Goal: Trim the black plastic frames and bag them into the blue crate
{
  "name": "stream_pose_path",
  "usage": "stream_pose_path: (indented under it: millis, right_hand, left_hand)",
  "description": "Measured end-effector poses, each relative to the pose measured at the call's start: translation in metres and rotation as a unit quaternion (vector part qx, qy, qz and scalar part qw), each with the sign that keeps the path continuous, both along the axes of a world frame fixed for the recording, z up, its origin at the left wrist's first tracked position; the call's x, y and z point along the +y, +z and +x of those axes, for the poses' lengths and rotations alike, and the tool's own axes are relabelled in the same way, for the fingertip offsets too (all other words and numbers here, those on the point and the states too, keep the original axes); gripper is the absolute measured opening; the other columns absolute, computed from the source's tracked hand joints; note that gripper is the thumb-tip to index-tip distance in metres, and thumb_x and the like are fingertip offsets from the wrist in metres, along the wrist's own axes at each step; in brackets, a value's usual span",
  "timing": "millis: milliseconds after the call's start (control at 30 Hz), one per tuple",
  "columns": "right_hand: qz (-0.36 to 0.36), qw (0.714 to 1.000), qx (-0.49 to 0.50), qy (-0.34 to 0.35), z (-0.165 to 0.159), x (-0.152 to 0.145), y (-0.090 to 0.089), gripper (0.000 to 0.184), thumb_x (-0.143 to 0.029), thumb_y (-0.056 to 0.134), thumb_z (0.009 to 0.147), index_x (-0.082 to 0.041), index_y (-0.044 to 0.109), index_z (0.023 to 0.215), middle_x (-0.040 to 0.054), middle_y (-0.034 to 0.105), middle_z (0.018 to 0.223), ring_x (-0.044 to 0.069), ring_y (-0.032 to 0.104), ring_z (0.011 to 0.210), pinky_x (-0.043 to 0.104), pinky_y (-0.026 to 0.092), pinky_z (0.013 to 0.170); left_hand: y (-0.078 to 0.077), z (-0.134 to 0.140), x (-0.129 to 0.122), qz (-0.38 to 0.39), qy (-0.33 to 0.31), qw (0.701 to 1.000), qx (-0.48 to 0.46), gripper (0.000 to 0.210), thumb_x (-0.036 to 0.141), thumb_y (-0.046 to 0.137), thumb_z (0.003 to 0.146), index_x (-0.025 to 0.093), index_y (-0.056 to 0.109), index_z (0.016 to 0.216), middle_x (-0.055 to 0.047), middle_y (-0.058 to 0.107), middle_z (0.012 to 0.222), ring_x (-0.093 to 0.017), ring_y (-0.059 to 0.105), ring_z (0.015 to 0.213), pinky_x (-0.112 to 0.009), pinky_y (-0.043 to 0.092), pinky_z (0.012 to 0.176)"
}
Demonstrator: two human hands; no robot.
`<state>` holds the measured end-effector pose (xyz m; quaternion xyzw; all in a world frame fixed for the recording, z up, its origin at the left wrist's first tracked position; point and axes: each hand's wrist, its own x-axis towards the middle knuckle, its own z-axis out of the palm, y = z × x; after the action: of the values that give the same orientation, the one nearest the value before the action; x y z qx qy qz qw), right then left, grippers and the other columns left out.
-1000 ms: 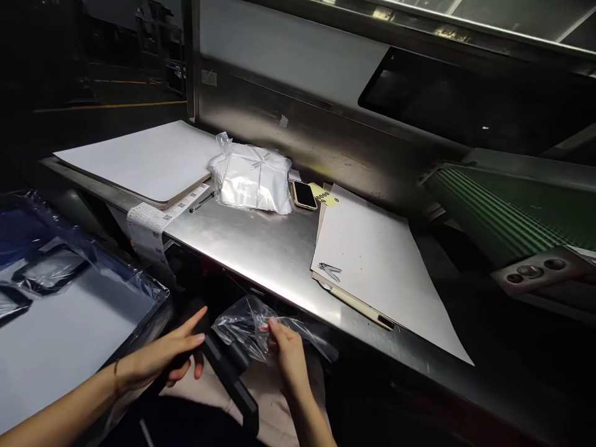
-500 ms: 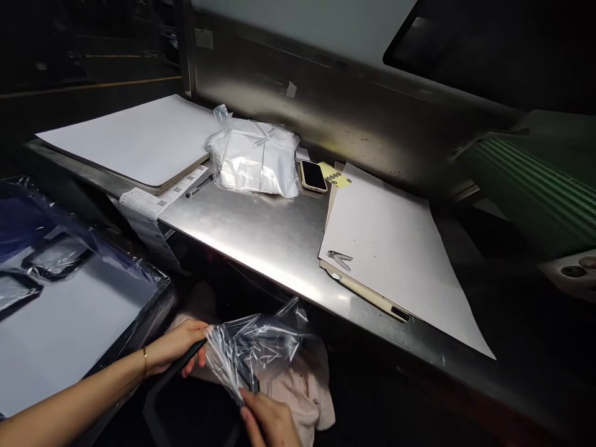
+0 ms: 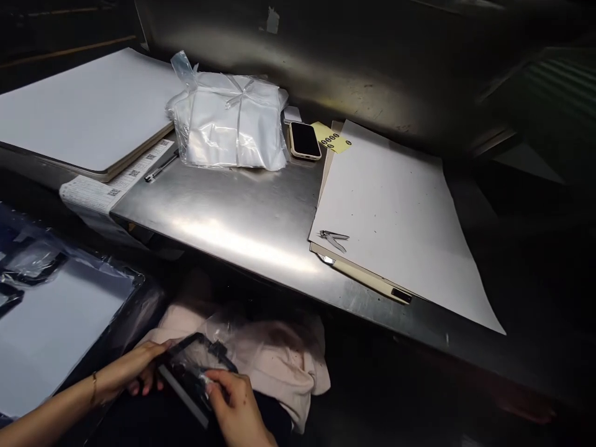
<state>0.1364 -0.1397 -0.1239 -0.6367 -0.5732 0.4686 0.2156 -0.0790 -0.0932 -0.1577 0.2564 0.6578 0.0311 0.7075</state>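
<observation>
A dark frame [image 3: 189, 372] wrapped in clear film is gripped below the tabletop [image 3: 242, 217] edge, over a pink cloth [image 3: 279, 360]. It is steadied by the left hand [image 3: 135, 372], fingers closed on its far corner. The right hand [image 3: 235, 403] pinches the film, apparently so it can be pulled along the frame.

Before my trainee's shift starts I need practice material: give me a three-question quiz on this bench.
1. True or false: the phone lies face down on the white sheet.
2. What does the right hand pinch?
3. The clippers lie: A on the white sheet, B on the tied bag, C on the pink cloth.

Key: 1 false; 2 clear plastic wrap on a black frame, which the left hand steadies; 3 A.
</observation>
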Motion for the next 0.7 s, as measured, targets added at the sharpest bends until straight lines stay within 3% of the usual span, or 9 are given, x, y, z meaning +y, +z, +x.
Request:
stream_pose_path:
  millis: [133,200,267,367,400,533,633,700]
  right_hand:
    - [0.013,1.000,-0.001,-0.005,0.021,0.029,0.014,0.021,-0.022,0.047,0.082,-0.022,0.065,0.091,0.0032,0.066,0.084,0.017,0.060,0.084,0.027,0.048,0.073]
    - [0.033,0.999,-0.002,0.009,0.032,0.042,0.025,0.023,-0.024,0.042,0.085,-0.020,0.062,0.096,0.0033,0.063,0.083,0.016,0.059,0.081,0.026,0.047,0.074]
    - [0.058,0.997,-0.003,0.045,0.038,0.049,0.033,0.028,-0.032,0.051,0.081,-0.020,0.056,0.106,0.0037,0.061,0.086,0.016,0.058,0.081,0.027,0.046,0.077]
    - [0.091,0.989,-0.017,0.115,0.033,0.044,0.032,0.083,-0.040,0.075,0.054,-0.017,0.040,0.125,0.0094,0.057,0.101,0.024,0.054,0.092,0.036,0.045,0.082]
    - [0.098,0.985,-0.026,0.137,0.028,0.039,0.027,0.085,-0.037,0.077,0.051,-0.016,0.040,0.124,0.0110,0.057,0.102,0.027,0.054,0.093,0.039,0.045,0.080]
    - [0.108,0.976,-0.046,0.185,0.000,0.009,-0.006,0.029,-0.016,0.059,0.068,-0.024,0.058,0.096,0.0038,0.060,0.085,0.023,0.057,0.079,0.036,0.048,0.067]
    - [0.107,0.977,-0.037,0.181,-0.016,-0.011,-0.028,0.019,-0.020,0.059,0.066,-0.029,0.060,0.083,-0.0012,0.057,0.078,0.017,0.055,0.073,0.025,0.046,0.061]
    - [0.106,0.979,-0.019,0.175,-0.023,-0.019,-0.036,0.013,-0.027,0.060,0.066,-0.031,0.060,0.079,-0.0030,0.056,0.073,0.014,0.053,0.068,0.021,0.044,0.055]
  left_hand:
    - [-0.003,0.004,0.019,-0.010,-0.044,0.999,-0.011,0.048,0.054,0.039,0.080,0.011,0.060,0.073,0.006,0.051,0.034,-0.004,0.039,0.024,-0.015,0.019,0.026]
    - [0.008,0.012,0.032,0.013,-0.039,0.999,-0.031,0.046,0.053,0.046,0.075,0.011,0.061,0.069,0.004,0.051,0.031,-0.005,0.039,0.025,-0.016,0.018,0.028]
    - [0.026,0.025,0.041,0.041,-0.019,0.997,-0.056,0.043,0.052,0.050,0.073,0.011,0.063,0.069,0.001,0.055,0.035,-0.006,0.042,0.029,-0.016,0.021,0.031]
    - [0.055,0.047,0.038,0.044,0.015,0.993,-0.104,0.038,0.047,0.050,0.075,0.013,0.064,0.076,0.000,0.061,0.046,-0.007,0.046,0.038,-0.016,0.032,0.040]
    - [0.062,0.052,0.032,0.031,0.022,0.992,-0.120,0.037,0.047,0.051,0.074,0.013,0.065,0.076,0.000,0.061,0.046,-0.007,0.047,0.039,-0.017,0.032,0.040]
    - [0.066,0.050,0.005,-0.084,0.029,0.979,-0.181,0.045,0.056,0.061,0.061,0.011,0.065,0.066,-0.005,0.062,0.048,-0.009,0.047,0.034,-0.018,0.028,0.034]
    - [0.050,0.033,-0.005,-0.180,0.075,0.959,-0.204,0.069,0.075,0.044,0.058,0.010,0.065,0.071,-0.013,0.066,0.066,-0.016,0.058,0.044,-0.022,0.035,0.035]
    - [0.035,0.027,-0.005,-0.216,0.142,0.944,-0.203,0.068,0.076,0.039,0.058,0.013,0.063,0.067,-0.012,0.066,0.071,-0.018,0.060,0.052,-0.025,0.043,0.042]
